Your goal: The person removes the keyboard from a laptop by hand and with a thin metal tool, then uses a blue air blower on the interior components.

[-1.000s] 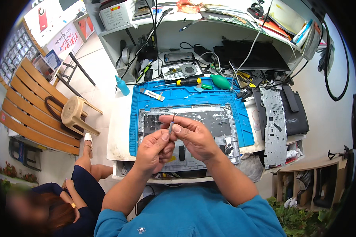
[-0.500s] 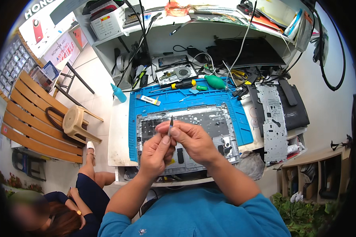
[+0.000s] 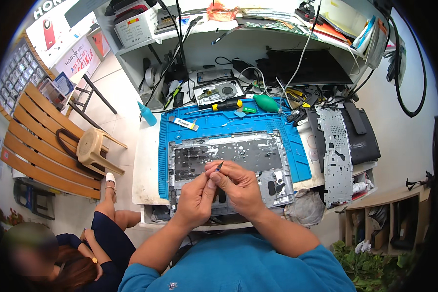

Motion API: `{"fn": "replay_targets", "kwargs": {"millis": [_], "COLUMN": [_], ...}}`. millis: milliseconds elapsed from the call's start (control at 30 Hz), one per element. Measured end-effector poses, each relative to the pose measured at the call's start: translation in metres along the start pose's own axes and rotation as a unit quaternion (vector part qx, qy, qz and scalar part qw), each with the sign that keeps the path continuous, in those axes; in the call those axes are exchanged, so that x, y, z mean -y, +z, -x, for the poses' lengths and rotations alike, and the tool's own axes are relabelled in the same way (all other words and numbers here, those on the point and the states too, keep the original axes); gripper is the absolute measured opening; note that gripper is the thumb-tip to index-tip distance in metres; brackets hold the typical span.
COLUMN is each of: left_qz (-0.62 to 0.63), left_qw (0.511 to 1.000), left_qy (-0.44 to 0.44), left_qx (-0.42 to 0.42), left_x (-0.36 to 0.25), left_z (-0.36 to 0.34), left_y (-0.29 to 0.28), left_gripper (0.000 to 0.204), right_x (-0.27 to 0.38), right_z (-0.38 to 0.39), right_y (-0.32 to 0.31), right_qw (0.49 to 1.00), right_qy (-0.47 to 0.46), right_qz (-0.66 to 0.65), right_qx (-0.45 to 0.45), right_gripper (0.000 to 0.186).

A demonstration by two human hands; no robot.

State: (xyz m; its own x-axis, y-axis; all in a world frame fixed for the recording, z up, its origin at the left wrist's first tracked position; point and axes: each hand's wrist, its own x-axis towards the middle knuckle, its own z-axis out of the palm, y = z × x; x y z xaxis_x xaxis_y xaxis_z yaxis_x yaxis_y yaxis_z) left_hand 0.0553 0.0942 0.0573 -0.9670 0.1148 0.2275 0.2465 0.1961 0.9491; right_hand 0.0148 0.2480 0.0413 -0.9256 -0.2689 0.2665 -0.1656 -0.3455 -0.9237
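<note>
Both hands meet over the near half of an opened laptop chassis (image 3: pixel 272 168), fingers closed together. Between their fingertips is a slim small tool with a dark pointed tip (image 3: pixel 220 166); most of its body is hidden, so its exact kind cannot be told. My left hand (image 3: pixel 195 198) pinches from below and left, thumb up. My right hand (image 3: pixel 239 191) closes over it from the right, thumb against the left fingers. The grey and black chassis lies flat on a blue work mat (image 3: pixel 301 160), with my hands hiding part of it.
Behind the chassis lie a screwdriver (image 3: pixel 227 105), a green air blower (image 3: pixel 266 102) and a metal laptop part with a fan (image 3: pixel 219 91). A blue bottle (image 3: pixel 147 115) stands left. A perforated metal plate (image 3: pixel 335 155) lies right. Someone sits at lower left (image 3: pixel 112 243).
My hands have come slightly down toward my body, still pinched together. The dark tip, upright before, now leans to the right and less of the tool shows.
</note>
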Motion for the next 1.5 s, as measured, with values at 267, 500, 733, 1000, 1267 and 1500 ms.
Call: {"fn": "replay_targets", "kwargs": {"millis": [267, 500, 733, 1000, 1267, 1500], "left_qz": [0.001, -0.248, -0.298, -0.304, -0.347, -0.367], "left_qw": [0.993, 0.965, 0.945, 0.944, 0.932, 0.925], "left_qy": [-0.082, -0.066, -0.134, -0.130, -0.100, -0.095], "left_qx": [-0.079, -0.054, -0.003, -0.002, 0.004, 0.011], "left_x": [-0.001, 0.021, 0.017, 0.022, 0.030, 0.033], "left_z": [-0.002, -0.006, -0.013, -0.012, -0.017, -0.030], "left_y": [-0.093, -0.149, -0.131, -0.132, -0.135, -0.140], "left_gripper": [0.035, 0.024, 0.023, 0.020, 0.022, 0.024], "right_x": [0.049, 0.013, -0.012, -0.006, -0.011, -0.010], "right_z": [-0.037, -0.091, -0.119, -0.133, -0.134, -0.137], "right_y": [-0.034, -0.021, -0.005, 0.002, 0.005, 0.019], "right_qw": [0.902, 0.764, 0.668, 0.649, 0.654, 0.651], "right_qy": [-0.067, -0.063, -0.013, 0.006, 0.035, 0.070], "right_qz": [0.410, 0.557, 0.641, 0.648, 0.637, 0.639], "right_qx": [0.118, 0.318, 0.377, 0.399, 0.407, 0.403], "right_gripper": [0.065, 0.090, 0.100, 0.101, 0.109, 0.105]}}
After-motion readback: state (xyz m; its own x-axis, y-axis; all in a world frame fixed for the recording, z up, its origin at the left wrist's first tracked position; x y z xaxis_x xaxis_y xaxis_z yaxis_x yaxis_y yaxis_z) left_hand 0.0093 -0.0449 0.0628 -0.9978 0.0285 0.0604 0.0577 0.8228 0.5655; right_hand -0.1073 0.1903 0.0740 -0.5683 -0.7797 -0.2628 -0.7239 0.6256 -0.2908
